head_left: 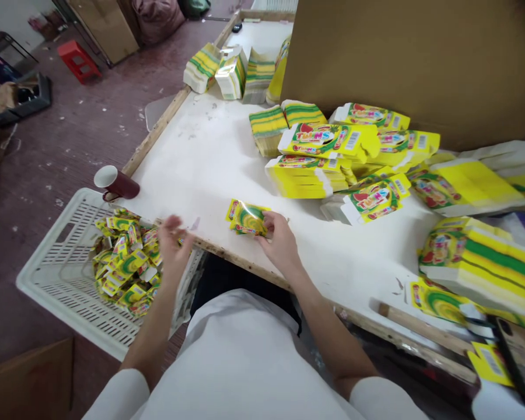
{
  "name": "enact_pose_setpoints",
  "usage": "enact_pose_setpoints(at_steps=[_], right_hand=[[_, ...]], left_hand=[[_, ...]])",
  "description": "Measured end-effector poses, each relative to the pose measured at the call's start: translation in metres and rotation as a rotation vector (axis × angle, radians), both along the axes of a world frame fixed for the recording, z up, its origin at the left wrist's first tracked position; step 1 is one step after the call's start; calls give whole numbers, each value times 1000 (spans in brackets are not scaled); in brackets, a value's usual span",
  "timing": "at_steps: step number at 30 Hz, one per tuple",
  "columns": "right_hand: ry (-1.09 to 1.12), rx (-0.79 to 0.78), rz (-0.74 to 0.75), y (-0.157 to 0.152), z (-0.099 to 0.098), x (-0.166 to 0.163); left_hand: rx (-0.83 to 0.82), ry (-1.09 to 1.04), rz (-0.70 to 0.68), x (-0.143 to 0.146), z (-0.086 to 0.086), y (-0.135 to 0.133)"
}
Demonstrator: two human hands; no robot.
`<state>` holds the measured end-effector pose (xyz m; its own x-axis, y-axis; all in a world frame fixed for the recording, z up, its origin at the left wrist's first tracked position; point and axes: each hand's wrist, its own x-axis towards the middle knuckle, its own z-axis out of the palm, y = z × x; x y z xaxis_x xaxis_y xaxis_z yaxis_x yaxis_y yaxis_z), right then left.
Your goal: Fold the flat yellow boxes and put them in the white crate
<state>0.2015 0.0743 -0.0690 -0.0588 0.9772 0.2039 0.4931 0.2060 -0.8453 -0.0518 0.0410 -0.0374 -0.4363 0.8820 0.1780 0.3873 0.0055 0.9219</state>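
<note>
Yellow fruit-print carton [247, 219] is by the near edge of the white tabletop [196, 157], carton stacks [304, 175] crowding the right, maroon mug [121, 184] and packed plastic crate [48, 254] off left. Right hand [282, 242] pinches its end; left hand [174, 251] hovers, blurry, fingers spread.

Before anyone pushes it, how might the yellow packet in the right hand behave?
The yellow packet is probably light: the right hand pinches it by one end. Glare suggests a slippery surface. Looking flat and angular, it seems unlikely to roll.

Head-worn view, facing forward and down, table [179, 160] near
</note>
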Motion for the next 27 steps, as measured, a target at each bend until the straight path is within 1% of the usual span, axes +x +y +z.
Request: enact_pose_setpoints(at_steps=[1, 2, 3, 5, 6, 9, 12, 14, 15, 19, 20, 23, 27], right_hand=[[60, -4, 8, -4, 7, -5], [107, -4, 28, -9, 13, -10], [144, 0, 59, -14, 18, -15], [223, -22, 164, -24, 26, -25], [289, -48, 216, -29, 29, -29], [458, -124, 348, -36, 35, -37], [465, -147, 390, -34, 35, -43], [435, -156, 355, -29, 32, -45], [432, -160, 323, -25, 29, -44], [514, -179, 192, -13, 19, -33], [540, -188, 167, -10, 18, -29], [602, -243, 103, -8, 17, -22], [711, -340, 73, -13, 20, -28]], left_hand=[[-9, -83, -111, 26, -5, 4], [-2, -299, -237, 49, -8, 8], [3, -485, -274, 69, -8, 11], [-27, -768, -298, 97, -1, 15], [-37, -861, -278, 105, 5, 18], [-26, -1011, -207, 108, 22, 26], [7, -1062, -118, 101, 28, 32], [-4, -1041, -71, 99, 25, 31], [-15, -1014, -73, 99, 23, 30], [-21, -897, -189, 102, 14, 25], [-19, -885, -187, 103, 12, 24], [-37, -879, -112, 104, 6, 24], [-36, -903, -73, 103, 4, 25]])
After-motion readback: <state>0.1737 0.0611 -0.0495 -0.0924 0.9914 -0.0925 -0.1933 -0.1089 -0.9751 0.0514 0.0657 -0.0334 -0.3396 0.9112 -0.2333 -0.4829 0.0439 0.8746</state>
